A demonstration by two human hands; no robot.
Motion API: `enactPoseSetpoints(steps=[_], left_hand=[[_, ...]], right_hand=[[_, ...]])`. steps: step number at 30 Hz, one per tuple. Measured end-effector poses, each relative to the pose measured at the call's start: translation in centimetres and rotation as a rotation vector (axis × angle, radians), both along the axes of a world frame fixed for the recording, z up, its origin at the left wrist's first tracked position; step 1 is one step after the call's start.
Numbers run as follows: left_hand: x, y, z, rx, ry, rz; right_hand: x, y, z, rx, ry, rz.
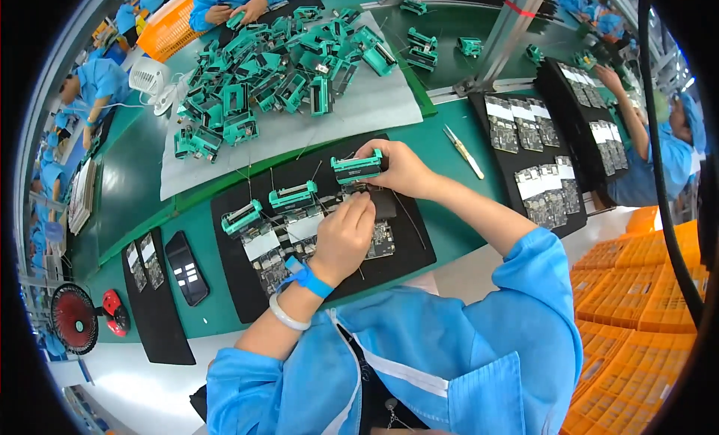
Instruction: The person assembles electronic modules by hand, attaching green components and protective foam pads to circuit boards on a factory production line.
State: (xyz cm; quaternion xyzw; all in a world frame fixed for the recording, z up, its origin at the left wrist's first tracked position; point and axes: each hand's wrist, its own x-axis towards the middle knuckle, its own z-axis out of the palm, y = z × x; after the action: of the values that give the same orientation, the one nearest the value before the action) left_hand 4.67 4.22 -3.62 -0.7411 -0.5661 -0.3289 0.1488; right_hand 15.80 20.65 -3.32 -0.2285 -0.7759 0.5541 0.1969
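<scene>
My right hand (403,169) grips a green-and-black module (356,167) by its right end, holding it over the far side of a black mat (401,218). Close below it, my left hand (346,236) is closed, fingertips pinched together at the module's near side; what they hold, if anything, is hidden. Two similar modules (293,197) (241,218) sit to the left, at the far ends of circuit boards (262,244) with white labels. Another circuit board (382,240) lies partly hidden behind my left hand. A blue strap and a pale bangle circle my left wrist.
Beyond the mat, many green modules (292,68) are heaped on a pale sheet (389,105). A yellow-handled knife or tweezers-like tool (464,152) lies right. Boards rest on black mats (494,146) there. A phone (186,269) and fan (74,319) are left. Co-workers' hands (251,10) show beyond.
</scene>
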Motion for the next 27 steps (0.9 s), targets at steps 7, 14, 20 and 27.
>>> enactPoseSetpoints(steps=[7,14,20,27], left_hand=[[-0.4,0.7,-0.5,0.032,0.002,0.020],[-0.6,0.9,-0.3,-0.024,0.003,0.004],[-0.7,1.1,0.8,-0.093,-0.014,-0.014],[-0.5,0.9,1.2,-0.197,0.006,-0.020]], right_hand=[[0.1,-0.1,0.0,0.104,0.053,-0.004],[0.1,-0.1,0.3,0.044,0.025,0.007],[0.2,-0.2,0.4,0.093,0.006,0.033],[0.1,0.0,-0.4,0.408,0.215,0.034]])
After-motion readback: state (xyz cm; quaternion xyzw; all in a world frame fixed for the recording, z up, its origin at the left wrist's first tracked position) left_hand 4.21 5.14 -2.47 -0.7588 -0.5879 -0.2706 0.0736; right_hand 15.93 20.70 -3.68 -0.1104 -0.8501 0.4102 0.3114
